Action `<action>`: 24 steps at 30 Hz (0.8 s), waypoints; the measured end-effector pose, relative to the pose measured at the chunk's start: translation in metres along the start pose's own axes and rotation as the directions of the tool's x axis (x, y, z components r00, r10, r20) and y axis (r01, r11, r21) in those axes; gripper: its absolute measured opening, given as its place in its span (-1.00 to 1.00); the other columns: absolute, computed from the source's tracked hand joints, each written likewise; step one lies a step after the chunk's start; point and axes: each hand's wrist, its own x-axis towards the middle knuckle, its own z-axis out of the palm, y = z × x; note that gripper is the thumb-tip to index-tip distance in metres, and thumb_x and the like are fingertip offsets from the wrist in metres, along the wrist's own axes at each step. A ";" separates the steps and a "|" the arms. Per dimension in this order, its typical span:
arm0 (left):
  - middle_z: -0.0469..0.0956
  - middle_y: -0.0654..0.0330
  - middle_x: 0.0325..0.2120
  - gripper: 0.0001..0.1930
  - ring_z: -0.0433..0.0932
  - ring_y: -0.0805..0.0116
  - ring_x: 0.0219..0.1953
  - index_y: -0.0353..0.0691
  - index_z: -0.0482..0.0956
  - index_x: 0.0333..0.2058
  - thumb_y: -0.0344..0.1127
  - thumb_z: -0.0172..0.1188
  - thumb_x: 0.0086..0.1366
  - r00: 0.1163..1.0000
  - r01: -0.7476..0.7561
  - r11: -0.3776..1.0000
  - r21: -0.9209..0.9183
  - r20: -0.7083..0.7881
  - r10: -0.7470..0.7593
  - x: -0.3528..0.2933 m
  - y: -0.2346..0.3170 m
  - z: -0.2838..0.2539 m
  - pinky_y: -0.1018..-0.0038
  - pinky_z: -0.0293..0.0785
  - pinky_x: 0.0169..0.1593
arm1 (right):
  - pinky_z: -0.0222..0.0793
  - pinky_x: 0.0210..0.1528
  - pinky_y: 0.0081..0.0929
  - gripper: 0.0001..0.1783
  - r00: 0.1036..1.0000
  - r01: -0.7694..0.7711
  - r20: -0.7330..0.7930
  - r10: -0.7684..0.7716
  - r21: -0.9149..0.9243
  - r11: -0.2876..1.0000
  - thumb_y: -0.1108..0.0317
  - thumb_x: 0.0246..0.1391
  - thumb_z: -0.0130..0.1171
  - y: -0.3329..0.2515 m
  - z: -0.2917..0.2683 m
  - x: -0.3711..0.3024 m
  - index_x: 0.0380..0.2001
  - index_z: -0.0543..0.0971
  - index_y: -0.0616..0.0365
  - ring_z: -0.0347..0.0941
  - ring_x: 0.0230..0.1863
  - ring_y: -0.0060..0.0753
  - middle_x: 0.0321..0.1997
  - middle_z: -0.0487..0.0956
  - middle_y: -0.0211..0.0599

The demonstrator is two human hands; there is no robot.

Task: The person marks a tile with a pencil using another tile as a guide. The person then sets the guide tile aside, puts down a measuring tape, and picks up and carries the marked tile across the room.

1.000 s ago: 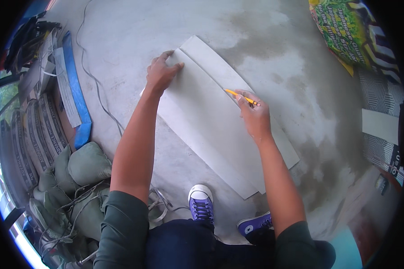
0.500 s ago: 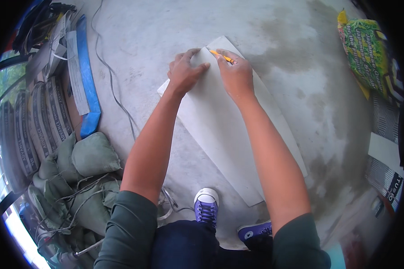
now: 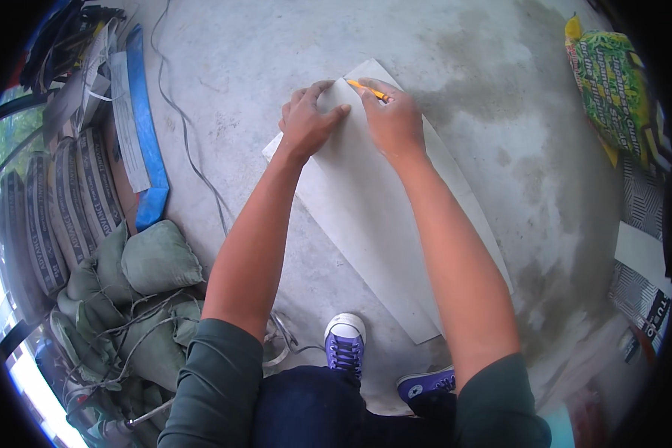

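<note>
A long white board [image 3: 373, 216] lies on the floor in front of me, over another pale board whose corner [image 3: 373, 71] shows past its far end. My left hand [image 3: 310, 123] presses at the upper board's far left edge, thumb and fingers spread apart. Beside it, my right hand [image 3: 394, 119] pinches an orange-yellow pencil [image 3: 373, 91]. The pencil's front end points left, close to the tip of the upper board. Whether it touches the surface is too small to tell.
Grey-green stuffed sacks [image 3: 160, 257] with tangled cords sit at the left, below a blue strip [image 3: 143, 119]. A dark cable [image 3: 183, 127] crosses the concrete floor. At the far right stands a green-and-yellow bag [image 3: 612, 89]. My purple shoes [image 3: 346, 347] are near the board's near end.
The pencil and my right hand have shifted very slightly to the left at the tip. My left hand and the boards keep their places.
</note>
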 end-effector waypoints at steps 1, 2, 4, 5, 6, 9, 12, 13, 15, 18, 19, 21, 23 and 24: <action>0.33 0.05 0.24 -0.34 0.18 -0.08 0.31 0.13 0.44 0.23 0.10 0.32 0.15 1.000 0.000 1.000 0.001 0.000 0.000 0.000 0.001 0.000 0.02 0.04 0.35 | 0.50 0.01 -0.28 -0.64 1.000 -0.003 0.009 0.003 -0.012 1.000 0.15 0.20 0.13 0.003 -0.003 -0.001 -0.02 0.68 0.00 0.61 -0.06 -0.07 -0.09 0.68 -0.10; 0.33 0.05 0.24 -0.34 0.18 -0.07 0.31 0.12 0.44 0.23 0.10 0.32 0.15 1.000 0.002 1.000 0.002 -0.006 -0.002 0.000 0.001 0.000 0.04 0.05 0.35 | 0.50 0.01 -0.28 -0.64 1.000 -0.006 0.017 0.006 -0.023 1.000 0.15 0.20 0.12 0.006 -0.004 -0.002 -0.01 0.67 0.00 0.61 -0.06 -0.07 -0.09 0.68 -0.10; 0.33 0.05 0.24 -0.34 0.18 -0.06 0.31 0.11 0.44 0.23 0.10 0.31 0.15 1.000 -0.001 1.000 0.001 -0.008 0.001 0.000 0.003 0.000 0.05 0.05 0.35 | 0.50 0.01 -0.27 -0.64 1.000 0.031 -0.001 -0.031 0.000 1.000 0.14 0.20 0.12 0.008 0.001 -0.001 -0.01 0.67 0.00 0.61 -0.06 -0.07 -0.09 0.68 -0.11; 0.33 0.05 0.24 -0.34 0.18 -0.05 0.31 0.11 0.44 0.23 0.09 0.31 0.15 1.000 -0.001 1.000 -0.011 -0.003 0.001 0.000 0.003 0.001 0.07 0.06 0.35 | 0.50 0.00 -0.26 -0.63 0.998 0.068 -0.018 -0.068 0.021 0.997 0.14 0.21 0.12 0.008 0.002 0.000 0.00 0.67 0.00 0.61 -0.06 -0.07 -0.10 0.68 -0.11; 0.33 0.05 0.24 -0.33 0.18 -0.04 0.32 0.10 0.44 0.23 0.09 0.31 0.15 1.000 -0.001 1.000 -0.023 0.003 0.001 0.000 0.004 0.003 0.08 0.07 0.35 | 0.50 0.00 -0.26 -0.63 0.997 0.067 -0.026 -0.067 0.018 0.998 0.14 0.21 0.12 0.009 0.003 0.001 0.00 0.67 0.00 0.61 -0.06 -0.07 -0.10 0.68 -0.11; 0.33 0.05 0.24 -0.33 0.19 -0.01 0.32 0.10 0.44 0.24 0.09 0.31 0.15 1.000 0.005 0.999 -0.032 0.010 -0.005 0.001 0.003 0.002 0.10 0.08 0.35 | 0.50 0.00 -0.25 -0.64 0.999 0.035 -0.027 -0.036 -0.039 0.999 0.15 0.21 0.11 0.004 0.001 -0.001 0.00 0.67 -0.01 0.61 -0.06 -0.07 -0.10 0.68 -0.12; 0.33 0.05 0.24 -0.32 0.19 0.00 0.32 0.10 0.43 0.24 0.09 0.31 0.14 1.000 0.006 0.999 -0.032 0.008 -0.006 0.000 0.001 -0.001 0.09 0.08 0.36 | 0.49 0.00 -0.25 -0.64 0.999 -0.027 0.029 0.029 -0.068 0.997 0.16 0.22 0.10 -0.001 -0.011 -0.013 0.01 0.66 -0.01 0.60 -0.05 -0.06 -0.08 0.68 -0.13; 0.33 0.05 0.24 -0.32 0.19 0.00 0.32 0.10 0.43 0.24 0.09 0.31 0.14 1.000 0.005 0.999 -0.034 0.010 -0.005 0.000 0.001 -0.003 0.09 0.08 0.36 | 0.49 0.00 -0.26 -0.64 0.998 -0.040 0.048 0.043 -0.069 0.997 0.15 0.23 0.10 0.001 -0.019 -0.018 0.01 0.66 0.00 0.61 -0.06 -0.08 -0.08 0.68 -0.13; 0.24 0.03 0.30 -0.25 0.10 -0.02 0.36 0.04 0.36 0.30 0.09 0.31 0.15 0.999 0.016 1.000 -0.019 0.048 -0.016 0.001 0.003 -0.005 0.11 0.23 0.33 | 0.49 0.00 -0.27 -0.64 0.996 -0.053 0.066 0.058 -0.074 0.996 0.15 0.23 0.10 0.006 -0.034 -0.031 0.01 0.66 0.01 0.61 -0.06 -0.09 -0.07 0.68 -0.14; 0.23 0.03 0.30 -0.26 0.11 -0.02 0.36 0.03 0.36 0.30 0.07 0.32 0.16 0.998 0.033 0.999 -0.001 0.057 -0.033 0.000 0.008 -0.002 0.11 0.24 0.33 | 0.49 0.00 -0.30 -0.64 0.994 -0.080 0.067 0.086 -0.084 0.993 0.16 0.25 0.09 0.014 -0.062 -0.055 0.01 0.66 0.04 0.62 -0.08 -0.13 -0.08 0.68 -0.14; 0.23 0.03 0.30 -0.26 0.11 -0.02 0.36 0.03 0.36 0.30 0.07 0.32 0.16 0.998 0.025 1.000 -0.006 0.064 -0.025 0.001 0.009 0.000 0.11 0.24 0.33 | 0.48 -0.03 -0.33 -0.64 0.992 -0.096 0.069 0.104 -0.115 0.989 0.16 0.25 0.09 0.016 -0.072 -0.063 0.01 0.66 0.05 0.62 -0.13 -0.19 -0.11 0.69 -0.16; 0.22 0.01 0.30 -0.27 0.12 -0.02 0.35 0.01 0.37 0.30 0.05 0.32 0.17 0.999 0.014 1.000 -0.022 0.051 -0.013 0.001 0.005 -0.002 0.11 0.25 0.33 | 0.48 -0.05 -0.36 -0.64 0.989 -0.116 0.072 0.127 -0.140 0.983 0.16 0.25 0.09 0.018 -0.088 -0.081 0.01 0.66 0.06 0.62 -0.17 -0.24 -0.13 0.69 -0.17; 0.26 0.04 0.28 -0.29 0.18 -0.01 0.33 0.05 0.38 0.28 0.08 0.30 0.16 0.999 0.008 1.000 -0.026 0.040 -0.007 0.002 0.001 0.001 0.12 0.21 0.33 | 0.46 -0.14 -0.42 -0.64 0.945 -0.285 0.123 0.304 -0.150 0.947 0.17 0.26 0.10 0.021 -0.107 -0.097 0.01 0.66 0.06 0.55 -0.30 -0.37 -0.21 0.69 -0.22; 0.29 0.07 0.27 -0.30 0.23 0.01 0.31 0.09 0.40 0.26 0.12 0.29 0.16 1.000 0.008 1.000 -0.026 0.020 -0.007 0.002 -0.001 0.002 0.12 0.18 0.34 | 0.46 -0.14 -0.42 -0.64 0.944 -0.292 0.113 0.310 -0.152 0.944 0.17 0.26 0.10 0.027 -0.115 -0.106 0.01 0.66 0.06 0.55 -0.30 -0.37 -0.21 0.69 -0.22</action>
